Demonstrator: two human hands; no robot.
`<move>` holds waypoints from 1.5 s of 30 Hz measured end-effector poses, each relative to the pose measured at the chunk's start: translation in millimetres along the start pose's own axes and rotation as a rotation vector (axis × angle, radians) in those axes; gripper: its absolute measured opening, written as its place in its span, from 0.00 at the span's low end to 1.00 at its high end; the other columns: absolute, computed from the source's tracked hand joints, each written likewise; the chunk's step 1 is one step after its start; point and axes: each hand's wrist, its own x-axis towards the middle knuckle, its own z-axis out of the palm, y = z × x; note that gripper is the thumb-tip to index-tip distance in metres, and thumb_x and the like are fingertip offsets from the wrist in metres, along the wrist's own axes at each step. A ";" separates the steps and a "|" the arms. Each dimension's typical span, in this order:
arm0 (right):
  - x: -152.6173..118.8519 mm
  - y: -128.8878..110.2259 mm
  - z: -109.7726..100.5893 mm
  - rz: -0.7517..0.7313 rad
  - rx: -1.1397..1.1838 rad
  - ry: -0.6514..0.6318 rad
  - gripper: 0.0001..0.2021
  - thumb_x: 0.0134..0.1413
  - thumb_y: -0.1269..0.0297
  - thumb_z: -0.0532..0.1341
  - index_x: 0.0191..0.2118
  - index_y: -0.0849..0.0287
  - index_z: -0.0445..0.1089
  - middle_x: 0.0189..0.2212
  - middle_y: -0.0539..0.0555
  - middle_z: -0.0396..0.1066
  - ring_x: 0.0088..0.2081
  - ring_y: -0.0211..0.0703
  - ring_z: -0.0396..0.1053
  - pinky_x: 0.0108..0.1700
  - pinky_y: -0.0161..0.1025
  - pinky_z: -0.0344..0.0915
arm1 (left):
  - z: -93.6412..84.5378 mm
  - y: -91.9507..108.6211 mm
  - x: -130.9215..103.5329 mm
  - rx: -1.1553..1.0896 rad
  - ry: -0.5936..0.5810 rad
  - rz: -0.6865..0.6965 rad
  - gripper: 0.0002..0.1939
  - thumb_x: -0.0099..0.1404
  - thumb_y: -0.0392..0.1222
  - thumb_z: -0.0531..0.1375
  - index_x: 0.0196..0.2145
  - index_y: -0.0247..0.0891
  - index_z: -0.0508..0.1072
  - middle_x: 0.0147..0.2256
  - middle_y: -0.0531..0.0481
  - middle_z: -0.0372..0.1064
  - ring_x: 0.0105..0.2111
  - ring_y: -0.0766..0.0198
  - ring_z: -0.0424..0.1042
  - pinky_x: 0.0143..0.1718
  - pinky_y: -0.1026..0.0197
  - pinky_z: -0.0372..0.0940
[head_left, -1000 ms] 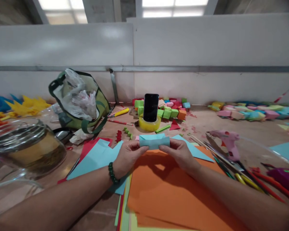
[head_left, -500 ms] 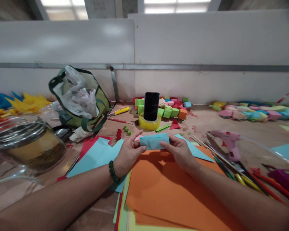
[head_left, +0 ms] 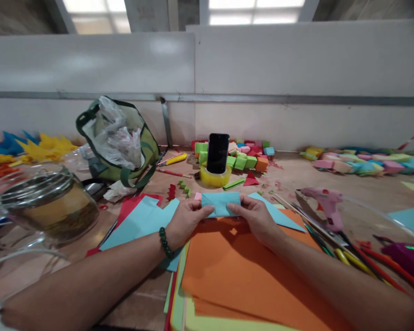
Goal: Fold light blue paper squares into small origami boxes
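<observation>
Two hands hold one piece of folded blue paper (head_left: 221,204), raised over the far edge of a stack of orange sheets (head_left: 241,276). The left hand (head_left: 184,225) is clamped on its left end, the right hand (head_left: 262,223) on its right end; each grip has the thumb pressed to the near face. Most fingers behind the paper are hidden. Both wrists are low and the forearms converge from the lower corners, their upper parts cut off by the frame. A green bead bracelet (head_left: 164,242) sits on the left wrist.

Loose blue sheets (head_left: 138,225) lie left of the stack, partly covered by the left hand. Beyond the grip, a phone (head_left: 217,153) with a dark screen stands upright in a yellow tape roll (head_left: 216,178), hiding part of the paper cubes (head_left: 251,162) behind. On the worktop (head_left: 286,179) to the right lies a pink glue gun (head_left: 326,202). Green marking on a purple tool (head_left: 403,257), cut off at the right edge, is too small to read. At far left, a glass pot (head_left: 55,207) holds brown liquid.
</observation>
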 end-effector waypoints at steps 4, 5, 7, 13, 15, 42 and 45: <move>0.7 1.5 -0.8 -0.011 0.039 -0.042 0.14 0.40 0.59 0.70 0.33 0.61 0.72 0.27 0.49 0.73 0.28 0.36 0.69 0.33 0.34 0.66 | -0.4 4.4 1.3 0.018 0.025 0.012 0.19 0.48 0.51 0.68 0.26 0.29 0.74 0.22 0.50 0.68 0.22 0.68 0.64 0.25 0.65 0.58; 0.8 1.5 -0.7 -0.005 0.052 -0.054 0.15 0.39 0.59 0.71 0.34 0.61 0.72 0.28 0.50 0.74 0.30 0.37 0.70 0.35 0.35 0.67 | -0.6 5.2 1.8 0.019 0.031 0.011 0.19 0.47 0.50 0.69 0.26 0.29 0.74 0.22 0.50 0.67 0.22 0.69 0.64 0.25 0.65 0.58; 0.8 1.0 -0.2 0.009 0.071 -0.067 0.17 0.38 0.60 0.71 0.35 0.60 0.71 0.29 0.50 0.74 0.31 0.38 0.71 0.37 0.36 0.68 | -1.2 6.1 2.7 0.022 0.039 0.010 0.19 0.46 0.50 0.69 0.26 0.29 0.74 0.21 0.51 0.67 0.21 0.69 0.63 0.25 0.66 0.57; -1.2 -2.3 2.1 0.109 0.042 -0.045 0.17 0.38 0.56 0.71 0.33 0.61 0.72 0.25 0.49 0.72 0.24 0.35 0.68 0.27 0.33 0.66 | -2.7 5.6 2.8 0.054 0.024 0.033 0.18 0.46 0.49 0.69 0.24 0.29 0.73 0.21 0.51 0.66 0.22 0.70 0.61 0.25 0.66 0.56; -1.9 -2.4 2.8 0.129 0.017 -0.036 0.17 0.37 0.55 0.71 0.31 0.61 0.73 0.23 0.49 0.72 0.22 0.35 0.66 0.25 0.33 0.64 | -3.2 4.8 2.6 0.056 0.018 0.030 0.18 0.46 0.50 0.69 0.25 0.29 0.73 0.21 0.52 0.66 0.22 0.69 0.62 0.25 0.66 0.57; -1.8 -0.5 -1.6 0.011 0.010 -0.042 0.18 0.34 0.63 0.72 0.36 0.60 0.72 0.24 0.47 0.71 0.23 0.35 0.65 0.25 0.33 0.63 | -1.0 12.1 -3.1 -0.134 -0.046 -0.077 0.15 0.45 0.44 0.69 0.24 0.30 0.72 0.24 0.52 0.66 0.23 0.71 0.65 0.25 0.69 0.61; -2.1 0.5 -2.8 0.007 0.033 -0.033 0.15 0.34 0.65 0.71 0.34 0.59 0.75 0.21 0.46 0.69 0.21 0.33 0.62 0.22 0.31 0.60 | 0.1 13.0 -3.8 -0.166 -0.051 -0.092 0.12 0.46 0.42 0.67 0.25 0.31 0.71 0.24 0.52 0.67 0.23 0.71 0.66 0.25 0.69 0.64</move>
